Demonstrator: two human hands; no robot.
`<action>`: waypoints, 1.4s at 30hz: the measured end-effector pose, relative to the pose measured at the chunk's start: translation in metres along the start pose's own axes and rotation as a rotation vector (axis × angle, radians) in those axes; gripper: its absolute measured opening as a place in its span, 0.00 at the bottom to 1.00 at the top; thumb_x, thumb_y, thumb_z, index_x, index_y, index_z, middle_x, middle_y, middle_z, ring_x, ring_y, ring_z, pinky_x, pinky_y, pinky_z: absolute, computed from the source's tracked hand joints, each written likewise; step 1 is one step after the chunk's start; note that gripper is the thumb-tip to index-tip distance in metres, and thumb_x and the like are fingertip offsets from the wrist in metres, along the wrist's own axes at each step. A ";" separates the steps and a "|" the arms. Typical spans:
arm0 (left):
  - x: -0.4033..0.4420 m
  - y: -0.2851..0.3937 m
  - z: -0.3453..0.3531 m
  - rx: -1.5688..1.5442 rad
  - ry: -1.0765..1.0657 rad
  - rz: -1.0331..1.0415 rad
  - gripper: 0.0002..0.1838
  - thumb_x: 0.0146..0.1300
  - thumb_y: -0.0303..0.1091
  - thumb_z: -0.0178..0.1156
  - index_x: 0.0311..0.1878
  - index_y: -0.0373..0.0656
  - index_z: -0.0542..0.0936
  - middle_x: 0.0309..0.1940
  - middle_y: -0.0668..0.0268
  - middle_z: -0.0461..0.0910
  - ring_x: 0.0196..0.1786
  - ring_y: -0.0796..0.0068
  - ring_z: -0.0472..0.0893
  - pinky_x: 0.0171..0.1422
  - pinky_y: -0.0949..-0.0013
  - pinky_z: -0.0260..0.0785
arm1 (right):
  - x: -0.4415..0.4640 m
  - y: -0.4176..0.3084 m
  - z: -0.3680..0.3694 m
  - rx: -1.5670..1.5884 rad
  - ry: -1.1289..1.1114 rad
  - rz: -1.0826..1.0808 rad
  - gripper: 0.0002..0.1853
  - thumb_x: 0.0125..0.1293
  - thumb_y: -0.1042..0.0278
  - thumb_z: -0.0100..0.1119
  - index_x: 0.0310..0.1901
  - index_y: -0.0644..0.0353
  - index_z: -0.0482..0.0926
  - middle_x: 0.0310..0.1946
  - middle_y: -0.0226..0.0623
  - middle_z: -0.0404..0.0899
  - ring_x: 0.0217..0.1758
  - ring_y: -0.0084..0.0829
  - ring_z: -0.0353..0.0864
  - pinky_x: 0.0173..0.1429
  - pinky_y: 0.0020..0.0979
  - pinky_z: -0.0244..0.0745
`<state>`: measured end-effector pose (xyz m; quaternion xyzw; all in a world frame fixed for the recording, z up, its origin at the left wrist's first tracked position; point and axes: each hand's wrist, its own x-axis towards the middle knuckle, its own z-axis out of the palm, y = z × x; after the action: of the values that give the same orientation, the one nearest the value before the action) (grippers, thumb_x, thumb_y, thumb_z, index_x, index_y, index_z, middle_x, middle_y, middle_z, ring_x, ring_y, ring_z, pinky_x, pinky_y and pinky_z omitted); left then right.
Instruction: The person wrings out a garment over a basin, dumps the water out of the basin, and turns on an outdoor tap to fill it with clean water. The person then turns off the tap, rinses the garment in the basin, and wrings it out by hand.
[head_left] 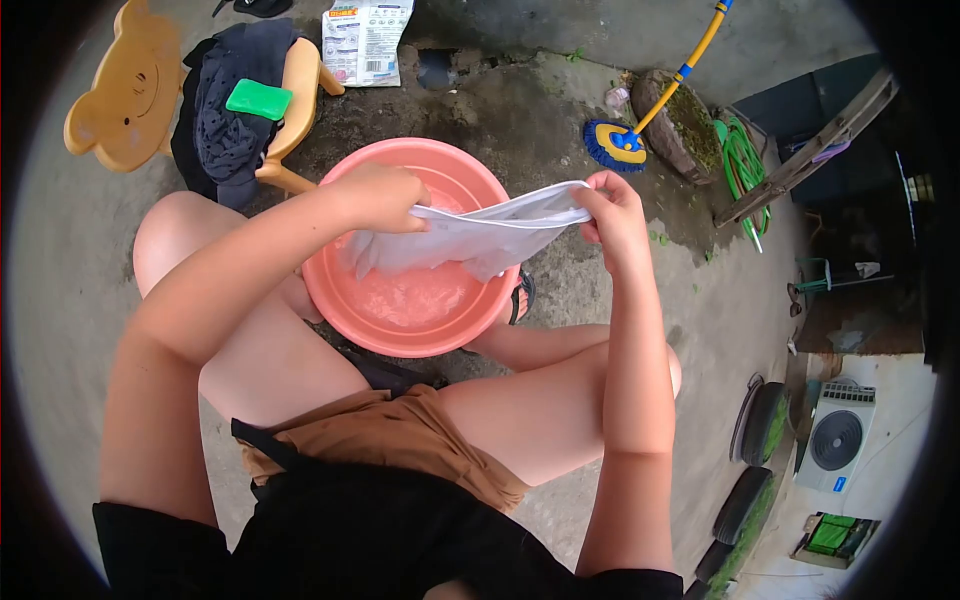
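Observation:
A thin, wet-looking white garment [470, 238] is stretched by its hem above a pink basin [335, 270]. My left hand [385, 200] is closed on one end of the hem, over the basin's far left part. At the other end, just beyond the basin's right rim, my right hand [612, 215] pinches the edge between thumb and fingers. The hem's two layers part slightly between my hands. The lower folds of the garment hang down into the basin, where rippling water [410, 300] shows. What kind of garment it is, I cannot make out.
A yellow bear-faced chair [125, 90] at the left bears dark clothes [235, 75] and a green soap bar [259, 99]. Behind the basin lies a printed plastic bag [365, 45]. To the right are a blue-and-yellow brush [615, 145], a mossy stone planter [680, 130] and a green hose [740, 165].

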<state>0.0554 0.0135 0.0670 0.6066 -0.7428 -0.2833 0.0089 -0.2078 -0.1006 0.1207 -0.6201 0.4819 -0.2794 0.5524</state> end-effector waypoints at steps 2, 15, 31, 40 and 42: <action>0.014 -0.016 0.025 -0.046 0.216 0.081 0.15 0.59 0.41 0.55 0.44 0.44 0.82 0.42 0.56 0.79 0.48 0.59 0.78 0.54 0.63 0.68 | 0.000 0.007 0.002 0.003 -0.023 0.005 0.07 0.57 0.74 0.59 0.30 0.61 0.69 0.17 0.28 0.72 0.12 0.16 0.62 0.15 0.22 0.51; 0.022 0.011 0.020 -1.940 -0.108 -0.108 0.21 0.66 0.40 0.43 0.55 0.39 0.72 0.51 0.59 0.77 0.53 0.64 0.78 0.58 0.61 0.69 | 0.000 0.032 0.018 0.180 0.035 0.011 0.12 0.64 0.75 0.53 0.49 0.66 0.70 0.34 0.36 0.79 0.37 0.24 0.80 0.44 0.25 0.75; 0.011 0.020 0.020 -2.161 0.008 -0.140 0.20 0.62 0.39 0.42 0.49 0.35 0.73 0.40 0.57 0.80 0.39 0.63 0.82 0.45 0.60 0.77 | -0.040 0.033 0.073 -0.559 0.044 -0.687 0.13 0.54 0.76 0.62 0.41 0.61 0.73 0.39 0.38 0.70 0.37 0.31 0.76 0.41 0.32 0.74; 0.010 0.022 0.019 -2.164 0.015 -0.072 0.19 0.62 0.39 0.42 0.47 0.37 0.75 0.38 0.59 0.80 0.40 0.65 0.82 0.45 0.62 0.76 | -0.049 0.031 0.087 -0.255 -0.223 -0.474 0.08 0.53 0.73 0.66 0.34 0.63 0.77 0.31 0.33 0.77 0.31 0.23 0.77 0.32 0.23 0.69; 0.010 0.021 0.021 -2.151 0.009 -0.053 0.18 0.63 0.39 0.42 0.46 0.37 0.75 0.38 0.60 0.80 0.39 0.66 0.82 0.44 0.62 0.76 | -0.048 0.035 0.089 -0.224 -0.240 -0.435 0.09 0.53 0.72 0.66 0.35 0.63 0.78 0.31 0.33 0.77 0.31 0.22 0.77 0.32 0.22 0.69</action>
<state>0.0267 0.0148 0.0549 0.2974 -0.0904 -0.7860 0.5344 -0.1578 -0.0175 0.0757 -0.7950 0.2963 -0.2608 0.4605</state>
